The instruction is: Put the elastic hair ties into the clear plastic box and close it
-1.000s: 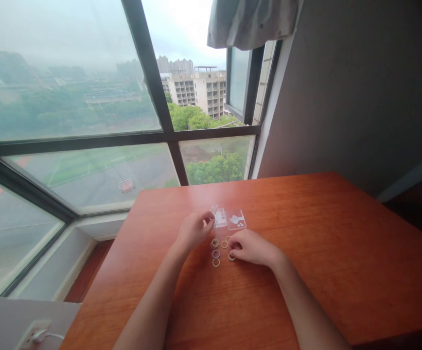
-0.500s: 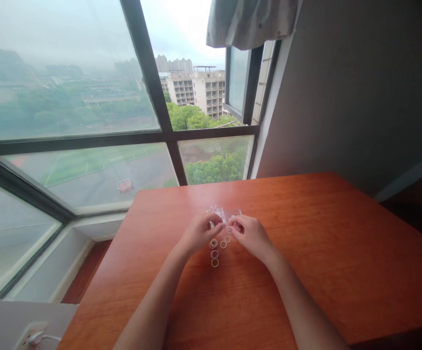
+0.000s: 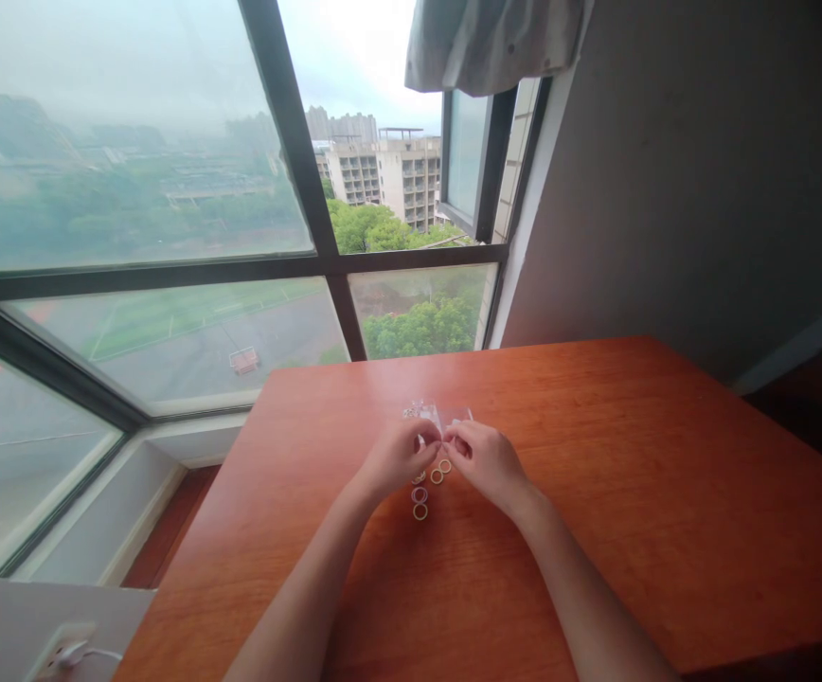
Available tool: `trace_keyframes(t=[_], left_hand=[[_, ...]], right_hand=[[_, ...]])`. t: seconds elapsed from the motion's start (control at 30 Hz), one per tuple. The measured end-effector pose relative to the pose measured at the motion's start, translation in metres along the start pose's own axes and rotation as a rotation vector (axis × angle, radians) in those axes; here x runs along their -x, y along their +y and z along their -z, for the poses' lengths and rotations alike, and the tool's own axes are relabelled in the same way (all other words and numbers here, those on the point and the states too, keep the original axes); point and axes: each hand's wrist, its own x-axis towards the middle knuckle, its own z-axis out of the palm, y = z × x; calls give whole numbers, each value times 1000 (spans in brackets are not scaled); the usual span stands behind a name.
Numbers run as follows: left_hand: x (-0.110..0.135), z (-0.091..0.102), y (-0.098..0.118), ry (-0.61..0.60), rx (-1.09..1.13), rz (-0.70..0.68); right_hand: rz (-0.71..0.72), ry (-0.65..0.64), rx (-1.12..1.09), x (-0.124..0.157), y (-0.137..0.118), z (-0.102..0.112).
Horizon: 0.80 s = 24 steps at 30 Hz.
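My left hand [image 3: 405, 453] and my right hand [image 3: 480, 457] meet above the table, thumbs and index fingers pinched with the tips nearly touching. Whatever is between the fingertips is too small to make out. Below and nearer to me, several thin rings lie on the wood: a pale yellow ring [image 3: 420, 511], a lilac ring [image 3: 419, 494] just above it, and a pair of yellowish rings [image 3: 440, 472] to the right. One more is partly hidden by my left hand. Behind the fingers lies a clear plastic bag or case [image 3: 459, 415], with small shiny bits [image 3: 413, 409] to its left.
The reddish-brown wooden table [image 3: 631, 474] reaches to a window with a dark frame [image 3: 169, 281]. A grey curtain [image 3: 492, 43] hangs at the top. On the lower left wall a plug sits in a socket [image 3: 68, 654].
My left hand has moved slightly right and toward my right hand, so the fingertips have come together. The left hand now covers part of the upper rings.
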Motion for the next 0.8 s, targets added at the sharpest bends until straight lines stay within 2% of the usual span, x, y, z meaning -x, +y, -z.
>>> trace_keyframes(t=[0.13, 0.27, 0.4, 0.53, 0.8], left_hand=[[0, 5, -11, 112, -68, 16], [0, 15, -30, 231, -112, 106], [1, 18, -42, 218, -124, 143], [2, 15, -44, 190, -170, 164], [2, 15, -43, 216, -180, 137]], right_hand=[[-8, 6, -6, 0, 0, -1], [-18, -14, 7, 0, -1, -1], [-18, -22, 14, 0, 0, -1], [-22, -54, 11, 0, 1, -2], [32, -232, -71, 6, -10, -10]])
